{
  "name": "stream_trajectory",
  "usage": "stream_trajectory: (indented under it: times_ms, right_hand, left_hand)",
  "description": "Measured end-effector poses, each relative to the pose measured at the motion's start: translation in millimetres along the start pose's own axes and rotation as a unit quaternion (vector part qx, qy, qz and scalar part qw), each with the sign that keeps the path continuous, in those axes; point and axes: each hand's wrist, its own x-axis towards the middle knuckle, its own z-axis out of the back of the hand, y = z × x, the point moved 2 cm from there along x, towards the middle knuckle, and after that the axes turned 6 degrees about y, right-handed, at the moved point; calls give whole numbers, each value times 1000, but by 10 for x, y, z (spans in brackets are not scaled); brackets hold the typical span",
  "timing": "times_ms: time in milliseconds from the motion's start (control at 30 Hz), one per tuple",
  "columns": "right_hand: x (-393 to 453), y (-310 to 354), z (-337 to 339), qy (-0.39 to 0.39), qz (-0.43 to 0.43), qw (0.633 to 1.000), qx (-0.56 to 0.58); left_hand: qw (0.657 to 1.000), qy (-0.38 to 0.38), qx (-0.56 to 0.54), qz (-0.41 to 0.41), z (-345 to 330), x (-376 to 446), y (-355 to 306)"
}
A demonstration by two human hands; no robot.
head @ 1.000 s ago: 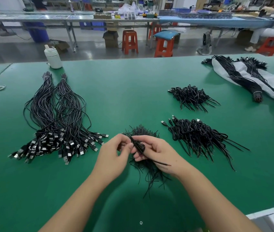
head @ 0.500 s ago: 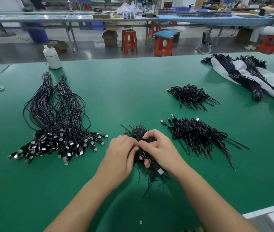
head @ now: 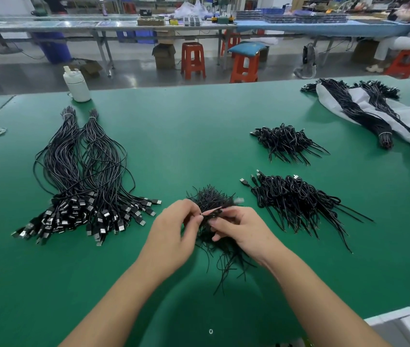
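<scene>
On the green counter (head: 199,136), a broad sheaf of long black USB cables (head: 83,186) lies well left of the grips, a pile of coiled black cables (head: 296,196) lies near their right and a heap of thin black ties (head: 209,196) sits beneath, where the left grip (head: 174,234) and right grip (head: 241,231) both pinch one small coiled black cable (head: 215,212).

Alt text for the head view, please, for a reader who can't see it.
The left hand and right hand pinch a small black cable between them above a pile of thin black wires on a green table. Long bundles of USB cables lie to the left, two heaps of coiled cables to the right.
</scene>
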Motion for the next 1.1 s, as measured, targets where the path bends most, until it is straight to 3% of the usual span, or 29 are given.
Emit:
stream_trajectory:
  times_ms: [100, 167, 333, 500, 633, 700, 767, 867, 967, 1033, 1100]
  right_hand:
    - [10, 4, -8, -4, 9, 995, -103]
    - [10, -3, -13, 23, 7, 993, -111]
    - [-13, -8, -4, 90, -16, 996, -21]
    - [-5, -49, -16, 90, -45, 994, 40]
    - [21, -94, 25, 70, -78, 994, 10]
    - [51, -116, 93, 45, -100, 991, -80]
    - [108, -107, 232, 1, -123, 971, -206]
    - [221, -18, 585, -63, -149, 922, -352]
    - [312, 132, 1072, -145, -183, 843, -485]
    - [355, 212, 1404, -198, -205, 794, -537]
    - [417, 244, 1698, -223, -236, 770, -550]
  left_hand:
    - [996, 12, 63, -55, -9, 18, -11]
    - [987, 15, 124, -104, -18, 23, -1]
    - [942, -11, 245, -228, -107, -36, 66]
    - [940, -61, 234, -239, -201, -29, 139]
    - [948, -49, 234, -210, -282, 23, 277]
    - [959, -42, 215, -179, -331, 40, 394]
    - [980, -37, 174, -93, -370, 41, 566]
    - [986, -27, 159, 46, -403, -30, 944]
    - [974, -29, 178, 136, -423, -147, 1295]
    - [971, -42, 170, 164, -427, -165, 1396]
    - [969, -38, 184, 160, -459, -154, 1418]
